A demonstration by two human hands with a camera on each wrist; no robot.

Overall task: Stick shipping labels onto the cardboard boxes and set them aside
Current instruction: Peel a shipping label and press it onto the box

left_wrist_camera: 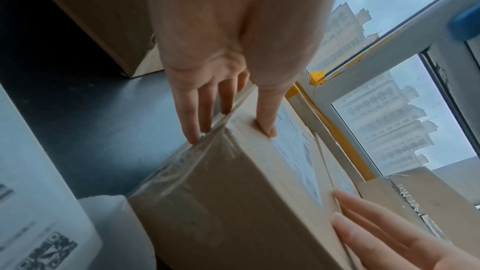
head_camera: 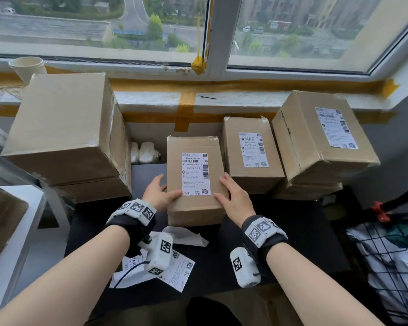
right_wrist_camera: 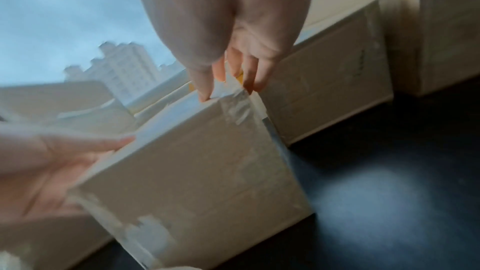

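Note:
A brown cardboard box [head_camera: 193, 208] stands on the black table [head_camera: 299, 231] in the middle, with a white shipping label [head_camera: 195, 174] stuck on its top. My left hand [head_camera: 159, 192] rests on its left edge, straight fingers [left_wrist_camera: 192, 122] flat down the side and thumb on top by the label's corner. My right hand [head_camera: 233, 198] presses the right edge the same way, thumb on top and fingers [right_wrist_camera: 255, 81] down the side. In the right wrist view the box [right_wrist_camera: 207, 161] is blurred.
A labelled box [head_camera: 252, 149] stands just right of it, and a labelled stack [head_camera: 320, 137] further right. Plain larger boxes [head_camera: 61, 128] are stacked at the left. Loose labels [head_camera: 177, 271] and backing paper [head_camera: 189, 236] lie near me. A wire basket [head_camera: 386, 267] stands at the right.

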